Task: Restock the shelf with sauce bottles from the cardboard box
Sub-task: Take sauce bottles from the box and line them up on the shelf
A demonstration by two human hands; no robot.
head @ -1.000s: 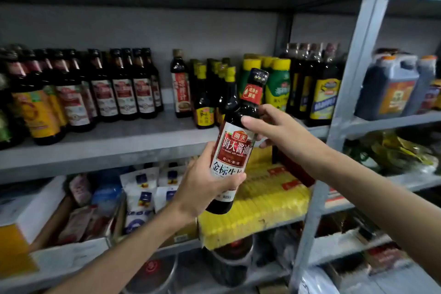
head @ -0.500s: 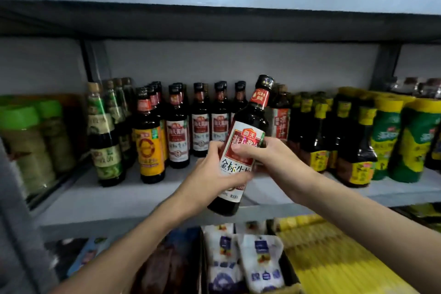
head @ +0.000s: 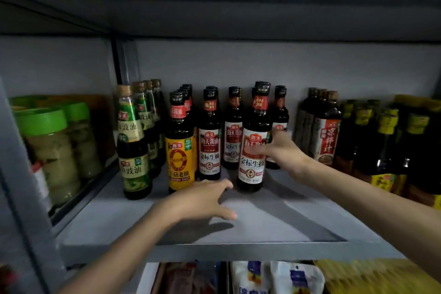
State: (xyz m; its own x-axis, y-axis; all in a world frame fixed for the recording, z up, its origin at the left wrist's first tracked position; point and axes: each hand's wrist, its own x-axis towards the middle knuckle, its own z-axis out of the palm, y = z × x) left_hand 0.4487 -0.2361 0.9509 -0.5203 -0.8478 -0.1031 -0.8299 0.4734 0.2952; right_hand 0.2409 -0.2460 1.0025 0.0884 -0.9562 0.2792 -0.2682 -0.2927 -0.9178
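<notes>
Soy sauce bottle [head: 253, 169]: upright on the grey shelf board [head: 262, 229], long axis vertical, red-and-white label facing out; it is the landmark for every line below
Right hand [head: 285, 150]: comes in from the right of the soy sauce bottle; fingers [head: 256, 150] lie nearly straight across the label, blurred, touching rather than clasping as far as shows; thumb raised at the bottle's right flank
Left hand [head: 200, 200]: low and to the front-left of the soy sauce bottle, near its base but apart from it; palm down, fingers spread and relaxed, holding nothing
Key relation: the bottle stands directly under the right fingers, so that hand is the nearer one; any nudge would act on the upper half of a tall body, so I judge a push lower down safer
Matching bottles [head: 209, 148]: same label, just left of and behind the soy sauce bottle, set further back
Yellow-label bottle [head: 179, 164]: further left
Brown-label bottle [head: 325, 138]: to the right, well apart
Cardboard box: not in view
Step, as judged: placing looks done; letting go and fetching another remain
</notes>
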